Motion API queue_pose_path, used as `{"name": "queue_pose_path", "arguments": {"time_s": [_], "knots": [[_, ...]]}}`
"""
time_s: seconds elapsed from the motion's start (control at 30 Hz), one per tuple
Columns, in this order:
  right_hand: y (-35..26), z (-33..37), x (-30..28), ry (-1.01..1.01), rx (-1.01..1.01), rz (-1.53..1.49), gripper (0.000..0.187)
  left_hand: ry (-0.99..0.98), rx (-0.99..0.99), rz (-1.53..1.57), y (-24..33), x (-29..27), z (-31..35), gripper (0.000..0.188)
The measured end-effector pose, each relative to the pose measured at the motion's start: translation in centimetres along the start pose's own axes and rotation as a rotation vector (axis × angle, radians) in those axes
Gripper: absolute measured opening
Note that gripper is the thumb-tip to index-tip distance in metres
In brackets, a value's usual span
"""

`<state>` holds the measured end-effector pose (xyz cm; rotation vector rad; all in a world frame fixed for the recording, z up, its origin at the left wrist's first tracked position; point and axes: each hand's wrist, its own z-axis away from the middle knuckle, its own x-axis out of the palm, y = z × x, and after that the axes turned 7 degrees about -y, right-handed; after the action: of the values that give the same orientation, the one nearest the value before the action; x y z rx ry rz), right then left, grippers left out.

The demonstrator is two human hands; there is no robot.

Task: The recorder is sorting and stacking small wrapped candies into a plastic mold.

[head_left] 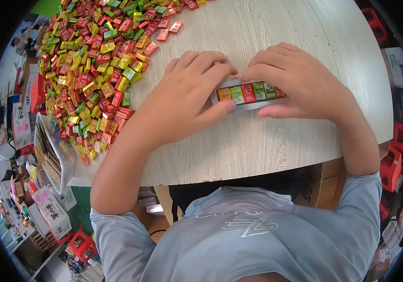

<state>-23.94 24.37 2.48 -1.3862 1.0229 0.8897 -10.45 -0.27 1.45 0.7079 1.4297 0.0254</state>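
I have the shallow white tray (248,106) on the worktop (276,145), directly between my two hands, with its long axis running left to right and its right end tipped slightly away from the body. The relation that matters from here is that it lies across the gap, so the left hand (182,94) comes at the left end and the right hand (304,77) covers the right end. Neither is clearly nearer, as both reach it. On each side the grip is part spread: fingers along the far long side, thumb along the near one, the left thumb tip lapping over the near left corner. I cannot tell whether either grip is pinching the tray or just resting around it. Counting up, I get two hands, one tray, and six small packs (248,92) showing in a single row inside it, left to right orange, green, red, green, green, red; my right hand may hide more. Left of the left arm sits one heap (98,61) of similar loose packs, too many and too overlapped to count, and beyond it one clear bin (67,155).
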Motion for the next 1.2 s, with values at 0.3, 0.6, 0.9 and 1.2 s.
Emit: {"name": "queue_pose_path", "arguments": {"time_s": [0.3,0.6,0.9,1.2], "knots": [[-0.1,-0.1,-1.3,-0.081,0.023,-0.052,0.042,0.079,0.076,-0.089,0.3,-0.1,-0.9,0.056],[-0.7,0.0,-0.2,0.017,-0.065,0.088,0.023,-0.020,-0.030,0.037,1.1,-0.8,-0.5,0.056],[-0.2,0.3,-2.4,0.040,-0.064,-0.012,0.021,0.018,-0.059,0.138,0.8,-0.7,-0.5,0.077],[4.8,1.9,-6.7,0.061,0.357,0.018,0.018,0.039,-0.103,0.247,-0.2,-0.4,-0.2,0.104]]}}
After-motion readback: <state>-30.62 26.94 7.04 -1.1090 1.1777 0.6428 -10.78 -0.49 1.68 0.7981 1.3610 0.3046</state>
